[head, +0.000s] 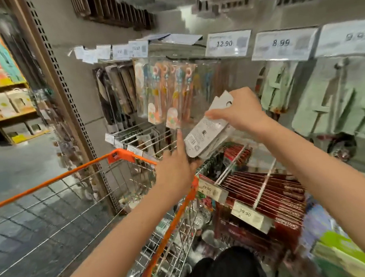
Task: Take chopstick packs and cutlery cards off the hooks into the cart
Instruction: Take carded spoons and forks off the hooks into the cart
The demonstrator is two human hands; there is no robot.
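Note:
My right hand (pixel 241 109) grips the top of a small stack of white cutlery cards (pixel 208 131), backs facing me, tilted above the cart's right rim. My left hand (pixel 176 165) is under the stack's lower end, index finger straight up beside it, other fingers curled beneath; the contact is partly hidden. The wire cart (pixel 79 197) with orange rim stands at lower left. Colourful chopstick packs (pixel 171 92) hang on hooks behind, under the price tags. Pale green cutlery cards (pixel 322 96) hang at the right.
Dark chopstick packs (pixel 117 95) hang left of the colourful ones. Red boxed packs (pixel 269 189) fill lower hooks at right, with price tags sticking out. A perforated shelf upright (pixel 71 105) stands just behind the cart. The aisle floor (pixel 21 166) opens to the left.

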